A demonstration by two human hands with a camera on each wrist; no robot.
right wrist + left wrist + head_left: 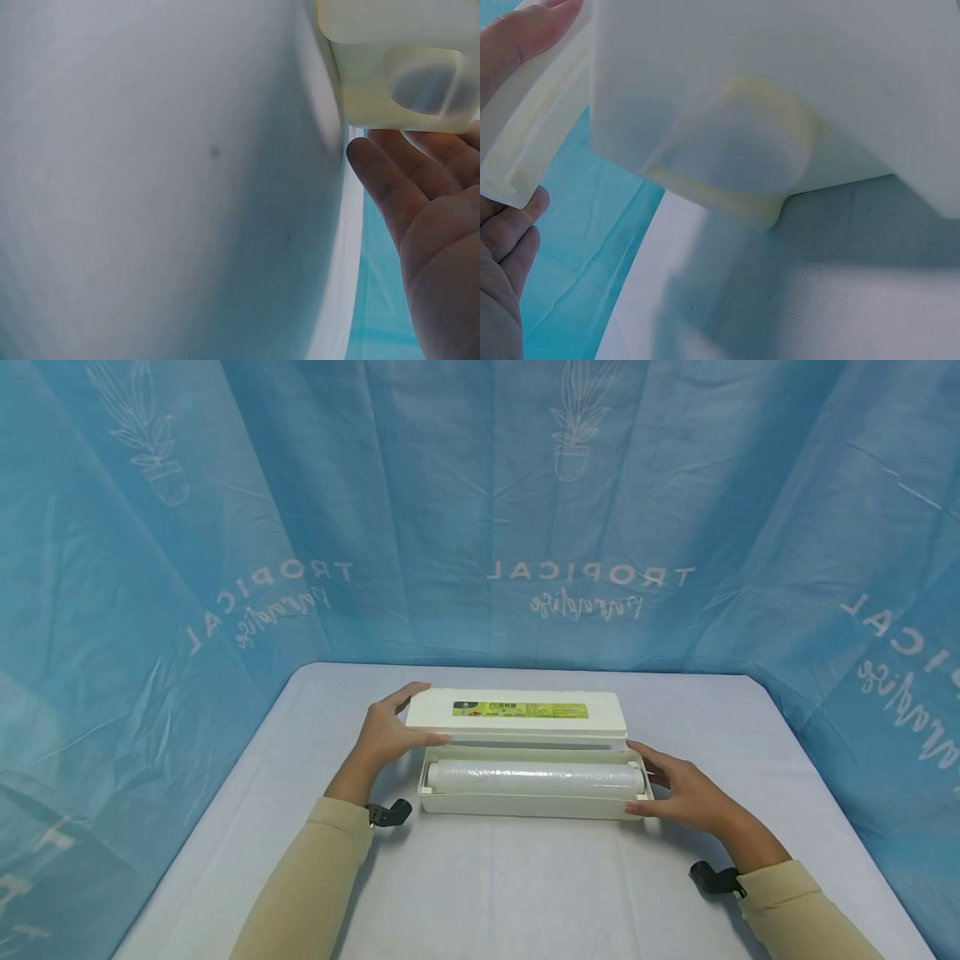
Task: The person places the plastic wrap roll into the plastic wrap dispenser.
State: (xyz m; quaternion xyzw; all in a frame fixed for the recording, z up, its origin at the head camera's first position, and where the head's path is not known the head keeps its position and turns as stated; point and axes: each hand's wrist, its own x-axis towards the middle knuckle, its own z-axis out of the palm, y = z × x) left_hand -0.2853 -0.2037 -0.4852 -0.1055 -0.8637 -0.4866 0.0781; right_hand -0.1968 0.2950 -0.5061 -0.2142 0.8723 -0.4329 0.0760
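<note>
A long white cling film box [525, 806] rests on the table with a roll of cling film [536, 775] lying inside it. Behind its rear edge, the white lid [517, 724] with a green and yellow label [520, 709] is raised and tilted. My left hand [388, 727] grips the lid's left end, thumb in front and fingers behind; the left wrist view shows the thumb and fingertips on either side of the lid. At the right end of the box, my right hand [678, 789] holds it between thumb and fingers. Its thumb is out of sight in the right wrist view.
A white cloth covers the table [525, 885]. Blue printed curtains [480, 510] hang behind it and along both sides. Each wrist wears a black camera mount [390, 813] close to the beige sleeve.
</note>
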